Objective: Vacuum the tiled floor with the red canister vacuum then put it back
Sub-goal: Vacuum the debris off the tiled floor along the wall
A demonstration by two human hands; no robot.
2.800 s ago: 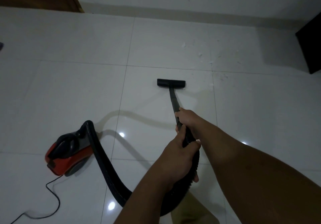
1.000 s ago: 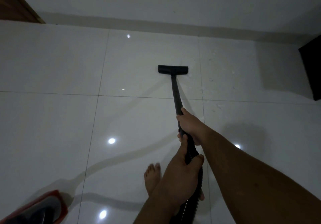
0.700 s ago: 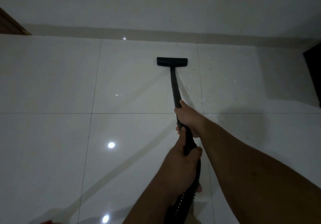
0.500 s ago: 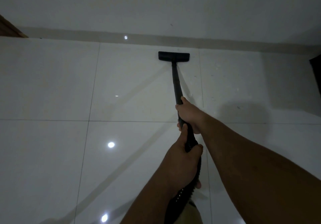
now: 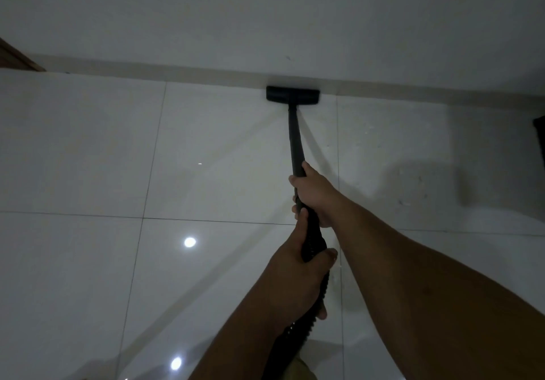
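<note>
Far left there's just a sliver of door frame [image 5: 20, 61] and a lot of shiny floor [image 5: 82, 149], nothing there to chase. My left hand [image 5: 298, 273] is the rear one, fingers curled tight round the ribbed hose [image 5: 298, 335] end. The wand [image 5: 295, 140] runs straight up from it, and the nozzle [image 5: 293, 95] is flat on the tile, butted right against the baseboard [image 5: 177, 73]. Right hand [image 5: 312, 193] is wrapped round the wand further up, doing the steering.

Tip, I reckon: keep the nozzle flat and slide it sideways along the baseboard, don't lift the heel. The crumbs [image 5: 413, 190] sit off to the right, so that's where the next pass should go, slow strokes. The red canister isn't in view, must be behind me, so watch the hose doesn't yank it.
</note>
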